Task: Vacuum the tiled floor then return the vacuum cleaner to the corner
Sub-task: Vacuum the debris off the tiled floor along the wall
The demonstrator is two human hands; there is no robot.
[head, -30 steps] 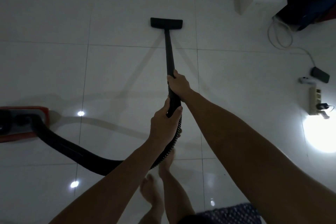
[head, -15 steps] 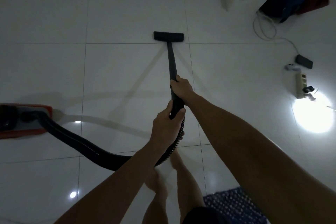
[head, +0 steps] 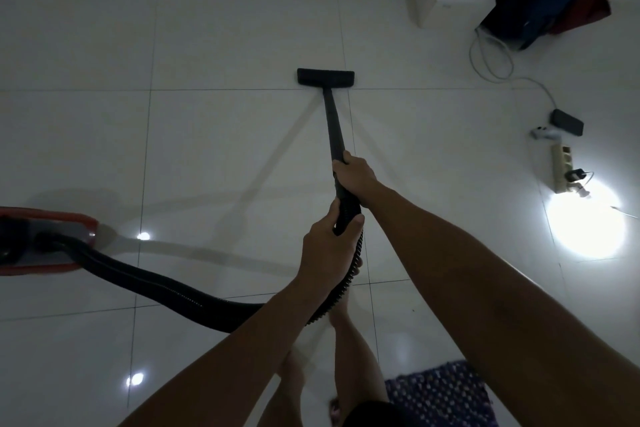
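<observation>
Vacuum body (head: 41, 239) — cut off left

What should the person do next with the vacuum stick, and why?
Probably pull the wand back toward the feet for another stroke. The floor head lies flat on the tile, far out in front, and both the left hand and right hand grip the wand with arms stretched forward.

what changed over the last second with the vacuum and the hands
The floor head has drawn back toward the person and now lies close to a tile joint, and the view has shifted a little. Nothing was taken hold of or let go: the right hand still grips the wand, the left hand still grips the hose end, and the red vacuum body stays at the left.
</observation>
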